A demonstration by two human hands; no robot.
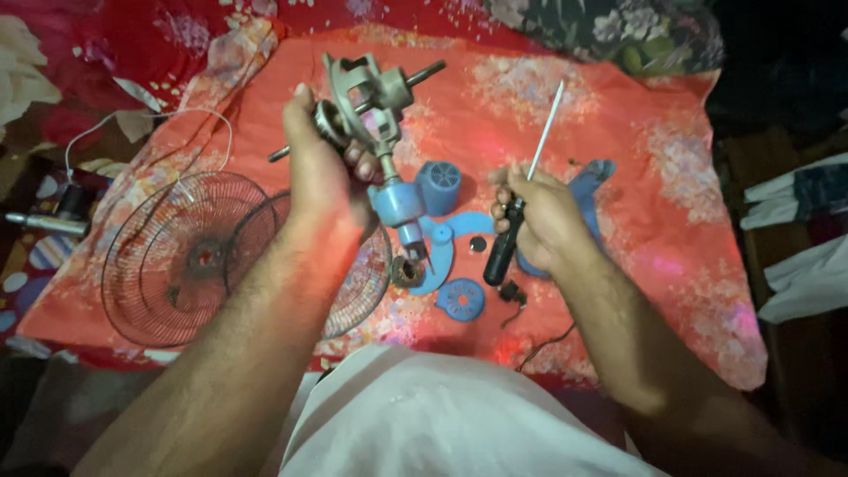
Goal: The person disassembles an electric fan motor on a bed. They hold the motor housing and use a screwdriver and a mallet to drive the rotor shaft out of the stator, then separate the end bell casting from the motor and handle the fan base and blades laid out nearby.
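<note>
Left hand (320,168) grasps one motor (371,102); right hand (539,216) clenches one screwdriver (521,212). Two grilles (181,256) lie on one cloth (671,177).

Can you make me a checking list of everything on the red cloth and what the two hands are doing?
Surface: red flowered cloth spread flat, creased at the edges.
Job's things: grey fan motor frame with shaft held up in the left hand; black-handled screwdriver in the right hand, tip pointing up.
Clutter: two round wire fan guards overlapping at the left; blue plastic fan parts in the middle; small blue vented disc.
Grippers: both hands closed around their things.
Cables: white wire looping at the upper left.
Surroundings: dark floral fabric at the top; folded cloths on the right.
</note>
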